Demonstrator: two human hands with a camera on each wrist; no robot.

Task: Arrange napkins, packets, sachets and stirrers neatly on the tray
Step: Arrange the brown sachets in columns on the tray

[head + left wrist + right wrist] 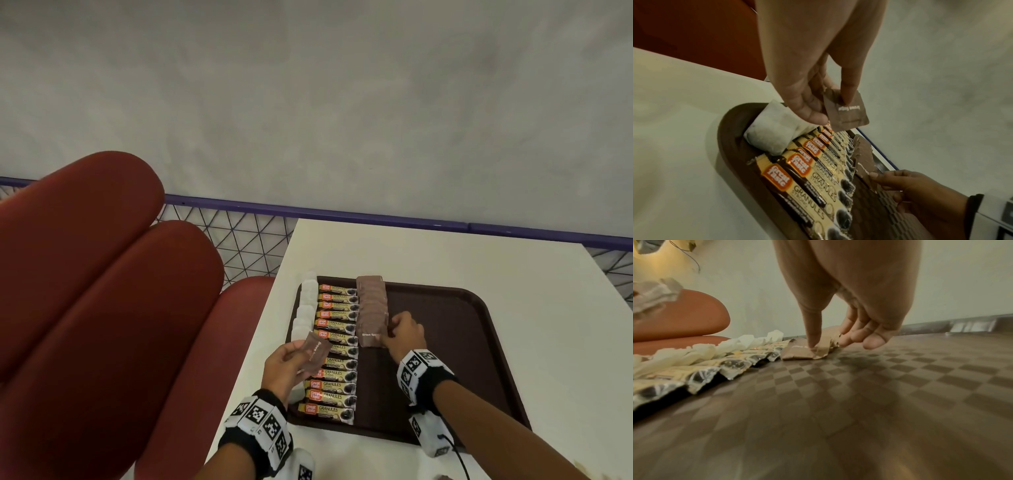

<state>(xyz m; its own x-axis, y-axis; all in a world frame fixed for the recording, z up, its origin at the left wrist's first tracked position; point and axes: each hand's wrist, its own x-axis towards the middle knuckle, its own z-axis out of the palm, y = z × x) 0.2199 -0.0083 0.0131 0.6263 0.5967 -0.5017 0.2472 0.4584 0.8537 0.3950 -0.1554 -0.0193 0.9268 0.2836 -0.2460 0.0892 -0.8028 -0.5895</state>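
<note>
Brown sachet pinched in left hand, 9 o'clock over tray. Right hand thumbed near end of row, seemingly pinching it. Step judged: extending row; next move needed sachet lapped onto its 6 o'clock end.

**Words on the coffee sticks and the sugar sachets**

Each coffee stick in the long row has an orange patch that says "Great Taste" in white letters. Next to the patch is the big dark word "GRANULES", with what looks like a small "STRONG" under it. The tiny print on the dark strip is too small to read. The brown sachet held in the left hand says "Brown Sugar" in white. The front one in the row of brown sachets shows "Brown", and the right hand hides the rest. The wrist bands carry black-and-white square code marks with no words.
</note>
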